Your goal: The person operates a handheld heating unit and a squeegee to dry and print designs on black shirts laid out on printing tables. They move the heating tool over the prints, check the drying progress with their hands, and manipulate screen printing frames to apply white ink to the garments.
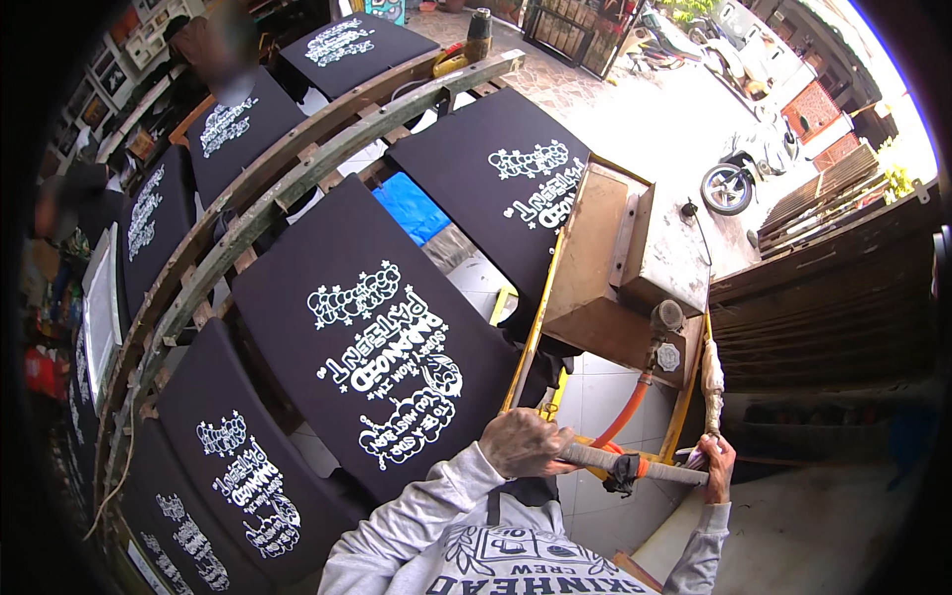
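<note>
My left hand is closed round the left end of a grey-wrapped crossbar at the bottom centre. My right hand grips the right end, beside a pale wrapped side rail and something pinkish. The bar belongs to a yellow metal frame carrying a dusty metal box with a valve and an orange hose. Orange and black wrappings sit on the bar between my hands. Just left of my left hand lies a dark shirt with white lettering on a flat board.
More printed shirts lie on boards along curved metal rails. Two people are at upper left, partly blurred. A bright paved yard at upper right holds parked motorbikes. A dark slatted panel stands at my right.
</note>
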